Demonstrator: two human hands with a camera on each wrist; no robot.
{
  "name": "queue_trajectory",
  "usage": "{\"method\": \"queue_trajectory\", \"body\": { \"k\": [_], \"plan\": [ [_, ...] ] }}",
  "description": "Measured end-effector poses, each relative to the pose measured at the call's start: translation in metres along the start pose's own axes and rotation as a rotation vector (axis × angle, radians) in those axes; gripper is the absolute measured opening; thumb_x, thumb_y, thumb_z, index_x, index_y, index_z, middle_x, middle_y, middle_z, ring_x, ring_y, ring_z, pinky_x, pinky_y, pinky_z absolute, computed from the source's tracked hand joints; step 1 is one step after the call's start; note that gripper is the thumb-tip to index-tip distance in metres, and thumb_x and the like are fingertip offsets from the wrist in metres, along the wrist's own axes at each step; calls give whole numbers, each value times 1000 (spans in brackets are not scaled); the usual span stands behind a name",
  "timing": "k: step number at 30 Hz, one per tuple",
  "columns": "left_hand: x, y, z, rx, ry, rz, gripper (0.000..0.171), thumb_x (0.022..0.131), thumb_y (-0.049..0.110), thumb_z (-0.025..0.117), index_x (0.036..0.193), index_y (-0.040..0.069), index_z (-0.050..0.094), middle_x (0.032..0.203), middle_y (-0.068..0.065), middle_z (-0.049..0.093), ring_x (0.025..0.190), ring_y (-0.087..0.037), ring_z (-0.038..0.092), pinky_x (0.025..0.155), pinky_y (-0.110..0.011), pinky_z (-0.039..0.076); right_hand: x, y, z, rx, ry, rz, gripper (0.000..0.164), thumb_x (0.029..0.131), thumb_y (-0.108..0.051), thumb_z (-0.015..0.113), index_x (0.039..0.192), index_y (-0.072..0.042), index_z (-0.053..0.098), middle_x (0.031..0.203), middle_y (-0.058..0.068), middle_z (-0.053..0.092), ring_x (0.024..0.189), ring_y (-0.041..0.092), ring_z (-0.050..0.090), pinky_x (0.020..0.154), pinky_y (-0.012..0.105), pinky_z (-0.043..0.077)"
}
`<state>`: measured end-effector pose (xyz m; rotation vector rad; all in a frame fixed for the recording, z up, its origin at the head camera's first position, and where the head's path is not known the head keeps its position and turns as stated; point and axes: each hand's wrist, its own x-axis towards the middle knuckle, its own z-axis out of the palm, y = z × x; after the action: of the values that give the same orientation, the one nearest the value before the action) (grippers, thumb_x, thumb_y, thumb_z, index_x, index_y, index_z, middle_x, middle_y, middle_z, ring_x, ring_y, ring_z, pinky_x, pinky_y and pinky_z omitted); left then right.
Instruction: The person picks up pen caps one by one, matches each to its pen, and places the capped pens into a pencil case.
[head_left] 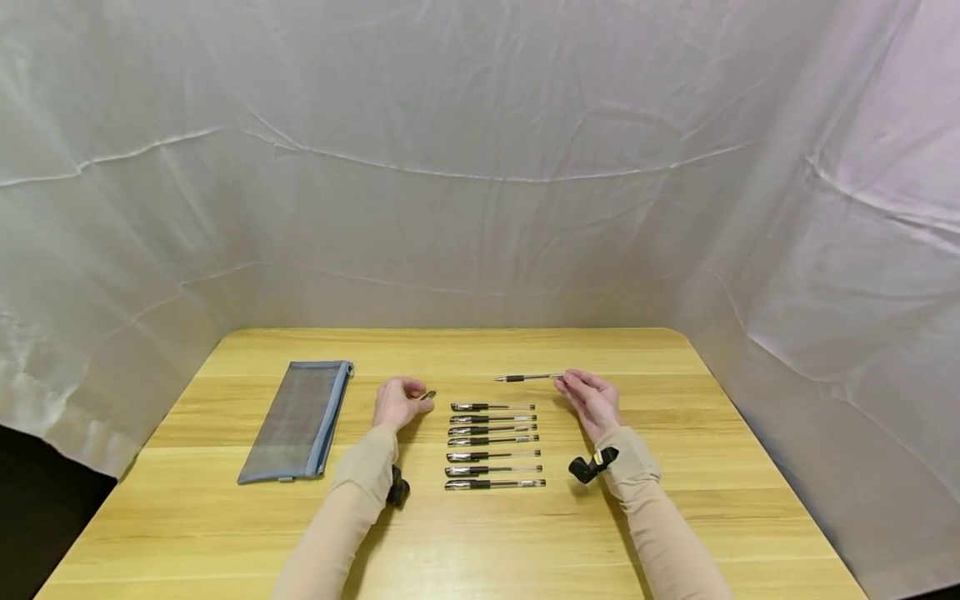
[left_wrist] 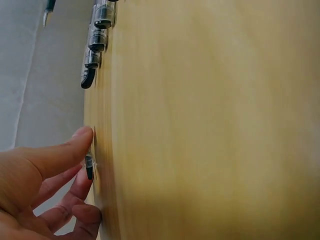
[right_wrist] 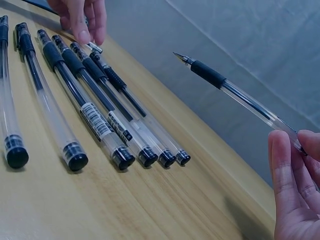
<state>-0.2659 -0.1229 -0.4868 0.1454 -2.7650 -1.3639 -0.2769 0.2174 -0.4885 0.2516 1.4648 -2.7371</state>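
Observation:
Between the thumb and fingers of my left hand is a small clear pen cap with a dark clip, held low over the table. My right hand pinches an uncapped gel pen by its rear end. That pen is lifted off the table, its bare tip pointing left toward the left hand, and its black grip and clear barrel show in the right wrist view. Below and between the hands, several capped gel pens lie in a column, caps to the left. Cap and pen are apart.
A blue-edged mesh zip pouch lies flat on the wooden table, left of the left hand. Pale fabric sheeting hangs behind the table and along both sides.

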Motion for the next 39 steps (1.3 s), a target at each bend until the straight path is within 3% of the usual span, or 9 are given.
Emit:
{"method": "queue_trajectory", "body": {
  "k": [8,15,20,24,32,39],
  "plan": [
    [1,2,4,39,6,4,16,86,6,75,102,2,75,95,-13,75,90,-26,67,90,-45,53,-1,4,5,-6,-14,-6,23,95,12,57,92,-5,74,84,6,77,81,17,77,85,24,61],
    [-4,6,0,-15,-5,16,29,96,7,63,123,0,68,107,-21,73,96,-32,67,85,-43,55,-4,7,12,11,-24,9,27,95,12,56,89,-6,75,85,7,77,81,17,77,86,25,61],
    [-5,5,2,-159,-6,-13,33,98,4,59,131,3,64,107,-21,69,89,-25,66,70,-26,52,-5,9,16,13,-30,19,27,95,13,56,88,-7,73,85,6,76,81,17,77,86,25,61],
    [-5,3,3,-287,-13,-34,32,99,4,58,130,0,63,102,-19,69,78,-17,67,63,-21,50,-4,10,18,14,-40,21,27,95,12,56,87,-7,74,84,7,76,81,17,77,86,25,61],
    [-1,3,2,-552,-59,-119,34,97,1,59,130,-9,58,98,-14,68,75,-10,69,73,-23,61,-6,10,19,1,-58,17,26,96,10,57,88,-8,74,85,6,77,83,17,77,87,25,61],
    [2,7,4,-744,-91,-185,38,94,-3,64,129,-15,56,89,-6,72,74,-8,71,80,-25,62,-6,11,19,-6,-73,10,25,96,11,56,90,-7,73,85,6,77,82,16,77,85,24,61]
  ]
}}
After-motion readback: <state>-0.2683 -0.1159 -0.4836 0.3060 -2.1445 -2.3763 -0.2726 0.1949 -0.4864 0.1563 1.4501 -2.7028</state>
